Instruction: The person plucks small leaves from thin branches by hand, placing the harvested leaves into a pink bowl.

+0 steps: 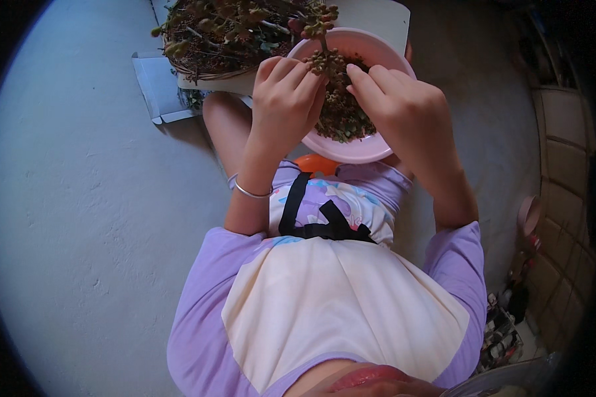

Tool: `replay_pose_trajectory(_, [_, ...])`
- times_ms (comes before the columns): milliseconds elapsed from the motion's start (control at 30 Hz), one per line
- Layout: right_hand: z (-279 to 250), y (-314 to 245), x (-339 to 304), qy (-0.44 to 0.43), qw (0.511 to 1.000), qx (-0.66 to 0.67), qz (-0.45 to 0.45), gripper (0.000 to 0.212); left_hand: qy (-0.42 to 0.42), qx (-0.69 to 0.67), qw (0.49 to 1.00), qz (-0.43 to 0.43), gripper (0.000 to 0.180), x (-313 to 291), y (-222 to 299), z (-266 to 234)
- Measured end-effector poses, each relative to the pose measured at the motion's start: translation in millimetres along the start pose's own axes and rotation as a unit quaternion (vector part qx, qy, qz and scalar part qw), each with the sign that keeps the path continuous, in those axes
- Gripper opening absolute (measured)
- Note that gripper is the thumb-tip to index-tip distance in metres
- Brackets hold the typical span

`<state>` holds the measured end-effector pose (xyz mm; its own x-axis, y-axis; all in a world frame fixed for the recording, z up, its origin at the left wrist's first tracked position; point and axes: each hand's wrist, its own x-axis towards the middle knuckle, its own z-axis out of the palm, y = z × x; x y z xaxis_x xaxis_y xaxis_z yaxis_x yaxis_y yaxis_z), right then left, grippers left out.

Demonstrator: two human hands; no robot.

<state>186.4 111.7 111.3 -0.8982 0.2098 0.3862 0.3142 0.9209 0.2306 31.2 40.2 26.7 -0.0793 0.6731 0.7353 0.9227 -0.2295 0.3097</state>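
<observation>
Floor (99, 231): a pale grey surface filling the left of the frame.
White box (153, 86): shallow and open, on the floor at upper left of centre, with leafy green bits at its right side.
Basket (202, 74): woven, at the top of the frame, heaped with berry-bearing stems; it sits on a cream worktop (381, 20).
Left hand (288, 92): upper centre, fingers curled in a grip on a berry sprig (326, 61); a silvery bangle (251, 193) circles the wrist.
Orange thing (316, 164): partly hidden, just below the basin's lower edge in the frame.
Berry sprig: upper centre, between the two hands, its clusters over the basin.
Pink basin (347, 153): round, upper centre, holding loose berries and green bits.
Right hand (404, 99): right of the sprig, thumb and fingers bent toward its berries; whether they grasp any, I cannot tell.
Pink slipper (528, 215): toward the right edge, near brown cardboard (564, 162).
</observation>
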Motion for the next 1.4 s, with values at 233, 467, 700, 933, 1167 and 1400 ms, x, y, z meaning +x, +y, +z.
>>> replay_pose_trajectory(233, [18.4, 16.5, -9.5, -0.031, 0.999, -0.006, -0.007, 0.014, -0.018, -0.004, 1.0, 0.022, 0.008, 1.4, -6.5, 29.0])
replay_pose_trajectory(467, [26.1, 25.8, -18.3, -0.071, 0.997, -0.01, 0.01, 0.01, -0.03, -0.022, 0.999, 0.019, 0.01, 0.4, -6.9, 49.1])
replay_pose_trajectory(700, [33.6, 35.5, -36.6, -0.049, 0.981, 0.106, 0.157, 0.02, 0.004, -0.057, 0.998, -0.036, 0.013, 1.0, -6.7, 48.4])
replay_pose_trajectory(933, [27.8, 9.4, -58.2, 0.002, 0.881, 0.359, 0.309, 0.028, 0.088, -0.254, 0.95, -0.159, 0.012, 3.0, -10.0, 16.8])
replay_pose_trajectory(1167, [25.5, -16.6, -59.8, 0.031, 0.893, 0.346, 0.284, 0.029, 0.081, -0.33, 0.911, -0.233, 0.007, -13.3, -15.6, -0.3])
replay_pose_trajectory(1400, [15.3, -23.8, -47.6, 0.028, 0.91, 0.309, 0.275, 0.028, 0.151, -0.41, 0.86, -0.262, 0.007, -10.0, -7.5, -5.5])
